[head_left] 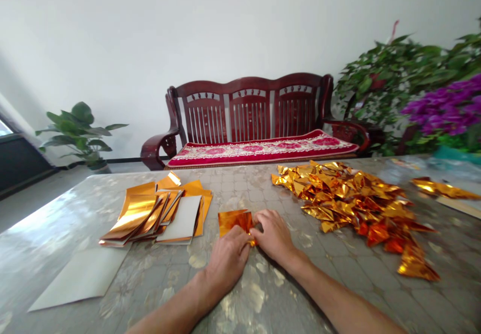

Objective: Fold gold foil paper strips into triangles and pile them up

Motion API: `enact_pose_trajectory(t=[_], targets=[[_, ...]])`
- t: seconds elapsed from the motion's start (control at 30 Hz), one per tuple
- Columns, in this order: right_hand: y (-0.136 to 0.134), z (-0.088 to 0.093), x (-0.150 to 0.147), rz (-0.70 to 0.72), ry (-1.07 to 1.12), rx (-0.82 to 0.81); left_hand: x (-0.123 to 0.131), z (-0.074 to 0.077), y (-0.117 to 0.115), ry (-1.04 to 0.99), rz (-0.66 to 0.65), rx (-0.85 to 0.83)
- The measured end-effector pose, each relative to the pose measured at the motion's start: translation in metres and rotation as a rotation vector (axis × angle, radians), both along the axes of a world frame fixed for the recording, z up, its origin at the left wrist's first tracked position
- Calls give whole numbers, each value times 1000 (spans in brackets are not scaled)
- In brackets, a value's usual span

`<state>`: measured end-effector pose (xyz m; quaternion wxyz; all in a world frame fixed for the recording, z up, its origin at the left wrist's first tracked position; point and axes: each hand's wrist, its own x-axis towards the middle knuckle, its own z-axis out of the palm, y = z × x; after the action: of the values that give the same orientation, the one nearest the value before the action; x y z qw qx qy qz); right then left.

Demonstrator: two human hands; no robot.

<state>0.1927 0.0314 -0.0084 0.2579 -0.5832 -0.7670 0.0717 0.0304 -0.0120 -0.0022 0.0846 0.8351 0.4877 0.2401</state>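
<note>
A small sheet of shiny gold foil paper is between my hands at the middle of the table, partly folded at its near right corner. My left hand has its fingers closed on the near edge of the sheet. From the right, my right hand pinches the same paper along its right side. Fingers cover part of the fold. To the left lies a loose stack of gold foil sheets, some with the pale back up. A large heap of folded gold foil pieces spreads out on the right.
A single pale sheet lies at the table's left. Clear plastic wrapping and another gold piece are at the far right. Behind the patterned table stand a dark wooden bench, a potted plant and purple flowers.
</note>
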Motion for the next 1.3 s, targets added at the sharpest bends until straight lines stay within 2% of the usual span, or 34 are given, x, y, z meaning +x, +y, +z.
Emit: enact_pose_trajectory(t=[0.1, 0.2, 0.33, 0.53, 0.6, 0.67, 0.8, 0.9, 1.03, 1.17, 1.3], targets=[[-4, 2, -1, 10, -56, 48, -9, 6, 9, -51, 37, 297], [-8, 7, -4, 73, -113, 182, -15, 15, 17, 40, 71, 509], [-10, 15, -4, 162, -147, 441, -22, 21, 24, 125, 17, 526], [-14, 30, 8, 226, -77, 788, -36, 12, 30, -169, -91, 599], [-14, 30, 13, 231, -83, 852, -37, 9, 32, -197, -109, 607], [-13, 26, 15, 248, -136, 825, -36, 6, 33, -152, -71, 600], [-5, 12, 13, 262, -258, 645, -32, 1, 34, 65, 15, 542], [-3, 5, 11, 244, -291, 517, -30, -1, 34, 209, 4, 472], [-8, 6, 13, 264, -339, 333, -28, -1, 34, 328, 1, 353], [-12, 9, 15, 258, -299, 185, -29, 2, 32, 305, -10, 251], [-10, 8, 15, 245, -251, 122, -31, 3, 32, 184, 30, 118]])
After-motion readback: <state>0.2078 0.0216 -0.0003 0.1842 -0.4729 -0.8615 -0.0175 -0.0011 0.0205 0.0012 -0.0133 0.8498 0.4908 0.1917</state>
